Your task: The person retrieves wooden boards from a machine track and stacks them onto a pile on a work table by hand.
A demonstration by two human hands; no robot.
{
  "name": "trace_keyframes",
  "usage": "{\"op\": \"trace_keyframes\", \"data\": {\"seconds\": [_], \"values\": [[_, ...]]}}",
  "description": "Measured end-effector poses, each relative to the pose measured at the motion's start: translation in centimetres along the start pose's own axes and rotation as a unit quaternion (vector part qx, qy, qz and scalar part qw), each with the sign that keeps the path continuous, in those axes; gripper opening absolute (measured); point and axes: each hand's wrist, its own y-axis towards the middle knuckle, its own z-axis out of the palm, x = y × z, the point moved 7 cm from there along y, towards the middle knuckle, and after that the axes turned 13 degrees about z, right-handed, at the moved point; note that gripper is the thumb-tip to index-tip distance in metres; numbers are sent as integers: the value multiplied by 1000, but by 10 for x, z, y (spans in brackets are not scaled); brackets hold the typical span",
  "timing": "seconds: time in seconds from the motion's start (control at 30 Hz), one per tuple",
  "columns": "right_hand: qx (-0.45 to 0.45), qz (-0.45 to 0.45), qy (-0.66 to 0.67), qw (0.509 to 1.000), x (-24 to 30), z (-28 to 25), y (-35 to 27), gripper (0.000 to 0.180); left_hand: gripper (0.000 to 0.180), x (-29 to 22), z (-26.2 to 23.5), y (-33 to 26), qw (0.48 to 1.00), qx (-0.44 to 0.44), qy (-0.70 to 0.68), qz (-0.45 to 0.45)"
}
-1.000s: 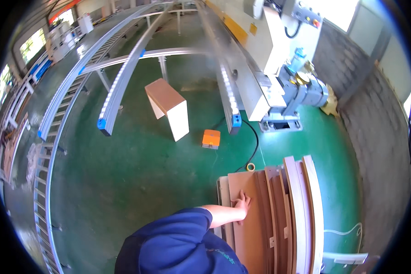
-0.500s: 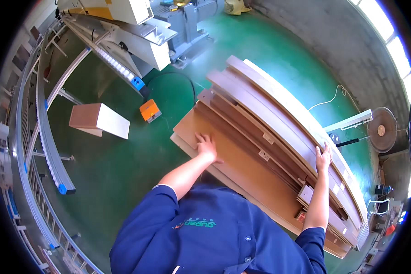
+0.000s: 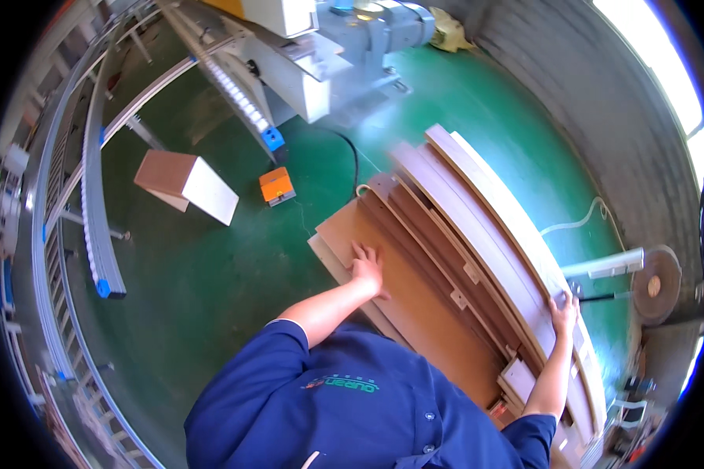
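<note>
My left hand lies flat with its fingers spread on a wide brown board at the near side of a stack of long panels. Across the stack, my right hand holds the far edge of a pale wood-grain panel, its thumb on the near side and its fingers over the edge. Between my hands run several narrower brown panels, standing higher than the near board. Small pale labels or fittings show on their edges. My body hides part of the stack's near end.
An orange foot pedal box and a folded brown-and-white panel piece are on the green floor to the left. Roller conveyor rails curve along the left. A machine stands ahead; a round fan is at the right.
My view has turned, so the stack and machine appear shifted to the right. My right hand has moved along the stack's far edge toward me; my left hand stays on the brown board.
</note>
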Motion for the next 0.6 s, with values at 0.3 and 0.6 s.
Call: {"op": "trace_keyframes", "data": {"seconds": [0.3, 0.6], "values": [[112, -104, 89, 984, -10, -9, -4, 50, 134, -14, 16, -1, 999, 29, 26, 24], [41, -143, 25, 988, -3, -38, -33, 57, 139, -11, 0, -3, 1000, 15, 9, 19]]}}
